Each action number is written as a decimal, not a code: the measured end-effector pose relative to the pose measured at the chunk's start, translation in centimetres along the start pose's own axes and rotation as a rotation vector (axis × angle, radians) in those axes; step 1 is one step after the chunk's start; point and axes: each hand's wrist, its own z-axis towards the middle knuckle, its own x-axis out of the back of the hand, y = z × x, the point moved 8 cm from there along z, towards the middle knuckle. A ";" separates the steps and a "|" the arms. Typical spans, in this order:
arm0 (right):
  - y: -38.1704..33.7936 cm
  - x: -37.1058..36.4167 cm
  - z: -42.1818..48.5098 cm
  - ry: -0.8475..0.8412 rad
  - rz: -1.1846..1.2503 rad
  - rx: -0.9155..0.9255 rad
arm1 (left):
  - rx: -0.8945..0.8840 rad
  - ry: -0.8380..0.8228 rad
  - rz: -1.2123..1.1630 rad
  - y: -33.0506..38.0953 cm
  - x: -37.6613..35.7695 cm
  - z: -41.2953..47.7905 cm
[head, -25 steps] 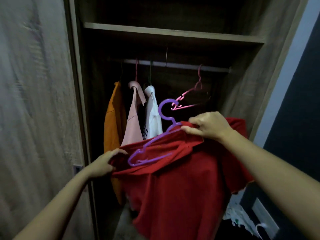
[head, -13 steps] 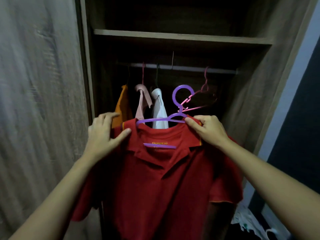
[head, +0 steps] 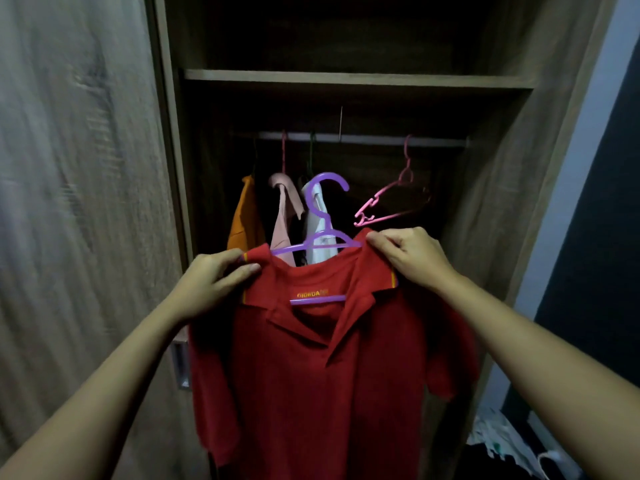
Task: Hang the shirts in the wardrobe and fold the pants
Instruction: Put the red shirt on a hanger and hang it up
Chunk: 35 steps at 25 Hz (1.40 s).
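Head view, fingers (head: pixel 242 271): left hand (head: pixel 214 282) and right hand (head: pixel 412 258) each pinch a shoulder of the red shirt (head: pixel 322 375).
Shirt: on the purple hanger (head: pixel 328 176), below the wardrobe rail (head: pixel 374 139).
Risk: hook may snag the pink hanger (head: pixel 365 216); a shoulder may slip off.

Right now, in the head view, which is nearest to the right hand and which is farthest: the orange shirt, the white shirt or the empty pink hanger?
1. Empty pink hanger, just above the right hand.
2. White shirt, near the middle of the rail.
3. Orange shirt, at the far left of the rail.
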 end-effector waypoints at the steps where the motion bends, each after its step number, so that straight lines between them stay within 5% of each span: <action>1: 1.2 0.6 -0.3 0.027 0.021 -0.045 | 0.024 0.020 -0.045 -0.4 0.6 -0.2; 10: 2.4 1.4 -2.5 0.090 -0.242 0.078 | 0.092 -0.049 -0.302 -0.9 2.2 0.3; 14: 0.8 0.5 -2.1 -0.070 -0.034 0.118 | 0.093 -0.073 -0.293 -0.7 2.9 0.4; 17: 2.2 0.3 -1.7 0.005 0.075 -0.010 | 0.099 -0.235 -0.218 0.5 2.8 0.3; 23: 2.8 -0.4 0.7 -0.020 0.342 0.015 | 0.240 -0.647 -0.520 6.2 1.8 -0.6; 28: 3.3 -1.9 3.5 -0.038 0.373 0.027 | 0.329 -0.445 -0.685 9.0 -0.9 -0.2; 33: 7.2 -3.5 6.6 0.094 0.612 -0.373 | 0.491 -0.260 -0.784 8.2 -4.2 -0.4; 35: 7.9 -4.6 8.1 0.164 0.516 -0.506 | 0.508 -0.227 -0.795 8.0 -5.3 -0.4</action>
